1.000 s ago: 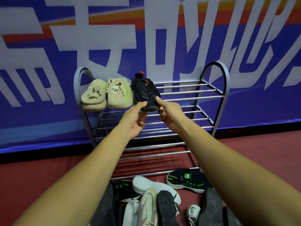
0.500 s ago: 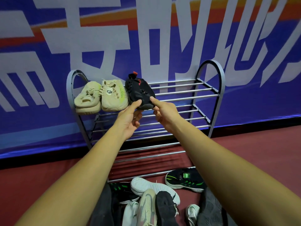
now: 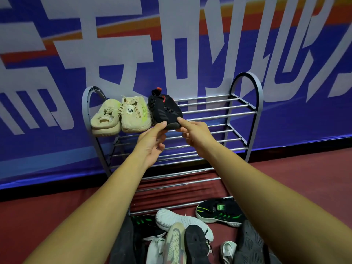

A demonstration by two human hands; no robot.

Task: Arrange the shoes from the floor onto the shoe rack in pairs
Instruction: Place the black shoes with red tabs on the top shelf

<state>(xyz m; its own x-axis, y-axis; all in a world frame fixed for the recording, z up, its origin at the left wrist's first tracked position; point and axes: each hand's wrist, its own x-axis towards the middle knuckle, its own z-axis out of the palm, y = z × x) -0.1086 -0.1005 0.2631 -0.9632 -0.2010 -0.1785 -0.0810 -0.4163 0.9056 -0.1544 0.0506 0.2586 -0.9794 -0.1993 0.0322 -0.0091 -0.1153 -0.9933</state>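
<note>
Bare forearms, left hand, right hand, perhaps dark trousers below.
</note>
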